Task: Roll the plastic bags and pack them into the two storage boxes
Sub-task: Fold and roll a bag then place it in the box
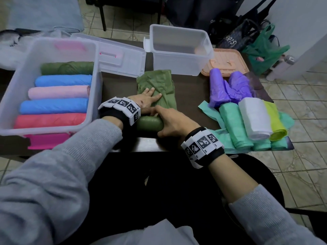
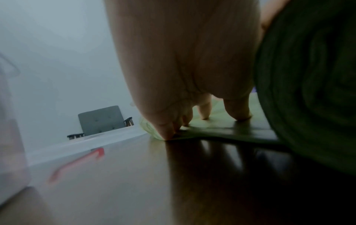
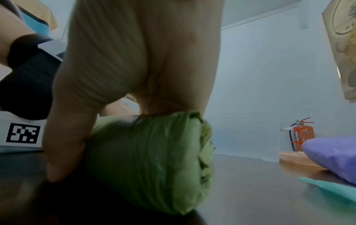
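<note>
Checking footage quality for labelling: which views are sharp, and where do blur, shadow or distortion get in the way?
Head view: evenly lit, mostly sharp, wide-angle bending at the edges. Left wrist view: dim; the left hand casts a dark shadow on the glossy table, and the green roll is blurred. Right wrist view: the roll's underside is shadowed, the right hand soft.

Head overhead; wrists table-level (all share green bag (image 1: 155, 89))

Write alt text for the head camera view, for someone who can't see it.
Two hands roll a green bag on a dark table: the right hand grips the roll, the left hand presses it flat. A box of coloured rolls sits left.
</note>
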Demonstrator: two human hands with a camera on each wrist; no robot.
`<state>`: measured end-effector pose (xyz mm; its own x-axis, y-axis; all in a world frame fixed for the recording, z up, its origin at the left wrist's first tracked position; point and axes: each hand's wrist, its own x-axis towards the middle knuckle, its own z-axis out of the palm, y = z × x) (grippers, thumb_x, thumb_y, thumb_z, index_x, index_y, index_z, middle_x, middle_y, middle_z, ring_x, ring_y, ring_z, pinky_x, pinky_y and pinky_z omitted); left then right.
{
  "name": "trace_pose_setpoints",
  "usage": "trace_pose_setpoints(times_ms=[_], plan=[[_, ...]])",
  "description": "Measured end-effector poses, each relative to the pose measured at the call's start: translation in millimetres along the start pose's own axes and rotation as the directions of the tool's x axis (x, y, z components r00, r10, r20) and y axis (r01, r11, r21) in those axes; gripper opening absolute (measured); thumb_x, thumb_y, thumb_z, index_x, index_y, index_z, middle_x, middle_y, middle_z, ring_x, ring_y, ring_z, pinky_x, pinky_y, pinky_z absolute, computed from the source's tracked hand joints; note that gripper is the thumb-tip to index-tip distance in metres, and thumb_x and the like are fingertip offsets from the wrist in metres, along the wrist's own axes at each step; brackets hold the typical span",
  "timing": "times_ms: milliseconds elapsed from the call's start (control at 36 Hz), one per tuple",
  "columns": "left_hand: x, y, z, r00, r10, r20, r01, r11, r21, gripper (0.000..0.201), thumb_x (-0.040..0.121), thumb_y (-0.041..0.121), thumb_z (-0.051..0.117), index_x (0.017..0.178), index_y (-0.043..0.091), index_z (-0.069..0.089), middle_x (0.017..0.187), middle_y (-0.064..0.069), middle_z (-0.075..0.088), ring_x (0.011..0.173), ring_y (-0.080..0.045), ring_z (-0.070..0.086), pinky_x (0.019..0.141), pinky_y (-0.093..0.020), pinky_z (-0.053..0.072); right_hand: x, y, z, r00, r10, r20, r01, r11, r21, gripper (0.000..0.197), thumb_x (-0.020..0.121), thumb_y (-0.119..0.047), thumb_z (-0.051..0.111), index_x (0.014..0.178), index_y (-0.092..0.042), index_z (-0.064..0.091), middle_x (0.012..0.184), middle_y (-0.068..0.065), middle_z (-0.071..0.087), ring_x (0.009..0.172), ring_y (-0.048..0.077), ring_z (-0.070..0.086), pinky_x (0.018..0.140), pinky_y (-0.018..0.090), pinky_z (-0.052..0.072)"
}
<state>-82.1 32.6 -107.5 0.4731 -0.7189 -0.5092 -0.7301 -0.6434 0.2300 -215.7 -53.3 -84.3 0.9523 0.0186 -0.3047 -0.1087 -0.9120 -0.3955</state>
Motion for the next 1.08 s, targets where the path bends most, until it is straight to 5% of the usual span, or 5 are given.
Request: trace_pose_setpoints(times_ms=[278, 361, 500, 806, 1083], plan=[[-12, -4, -5, 0.972, -0.045, -0.233, -0.018, 0.965, -0.261, 0.078, 0.084, 0.026, 0.068, 0.149, 0.02, 0.025, 0.157, -0.014, 0.01, 0.144, -0.03, 0.015, 0.117, -0.04, 0.018, 6, 12, -7, 1.0, 0.016, -0.009, -0.016, 0.996, 0.084, 0.056, 0.063, -0.031, 0.085, 0.111, -0.013, 0.063, 0.095, -0.001, 0.053, 0.089, 0.012, 0.048, 0.07, 0.018, 0.034], [-27, 3, -13, 0.905, -0.107, -0.412, -0.046, 0.938, -0.344, 0.043, 0.084, 0.019, 0.066, 0.125, 0.015, 0.055, 0.131, -0.012, 0.049, 0.12, -0.026, 0.049, 0.102, -0.035, 0.04, 9, 16, -13, 0.999, 0.02, 0.036, -0.023, 0.996, 0.091, 0.057, 0.066, -0.034, 0.084, 0.115, -0.012, 0.064, 0.084, -0.009, 0.049, 0.09, 0.012, 0.051, 0.068, 0.014, 0.031], [-52, 23, -22, 0.956, -0.107, -0.272, -0.017, 0.909, -0.417, 0.012, 0.086, 0.018, 0.066, 0.094, 0.015, 0.073, 0.082, 0.002, 0.066, 0.077, -0.01, 0.059, 0.071, -0.021, 0.041, 15, 21, -25, 0.992, 0.054, 0.117, -0.068, 0.991, 0.114, 0.066, 0.068, -0.036, 0.082, 0.124, -0.02, 0.054, 0.102, -0.008, 0.052, 0.094, 0.01, 0.05, 0.078, 0.019, 0.035], [-66, 14, -1, 0.989, -0.071, -0.133, 0.015, 0.925, -0.381, 0.066, 0.064, 0.02, 0.085, 0.123, 0.019, 0.055, 0.121, -0.005, 0.059, 0.111, -0.021, 0.054, 0.087, -0.026, 0.041, 32, 38, -24, 0.994, 0.07, 0.084, -0.084, 0.981, 0.174, 0.043, 0.084, -0.042, 0.066, 0.119, -0.018, 0.065, 0.101, -0.003, 0.059, 0.096, 0.012, 0.055, 0.084, 0.025, 0.041], [-51, 7, -2, 0.979, -0.09, -0.182, 0.004, 0.906, -0.423, 0.053, 0.067, 0.023, 0.083, 0.116, 0.019, 0.063, 0.111, -0.002, 0.063, 0.101, -0.017, 0.056, 0.091, -0.032, 0.045, 12, 12, -3, 0.919, 0.042, -0.392, -0.131, 0.971, -0.202, 0.031, 0.092, -0.036, 0.054, 0.109, -0.011, 0.061, 0.111, 0.01, 0.057, 0.105, 0.028, 0.048, 0.084, 0.039, 0.041]])
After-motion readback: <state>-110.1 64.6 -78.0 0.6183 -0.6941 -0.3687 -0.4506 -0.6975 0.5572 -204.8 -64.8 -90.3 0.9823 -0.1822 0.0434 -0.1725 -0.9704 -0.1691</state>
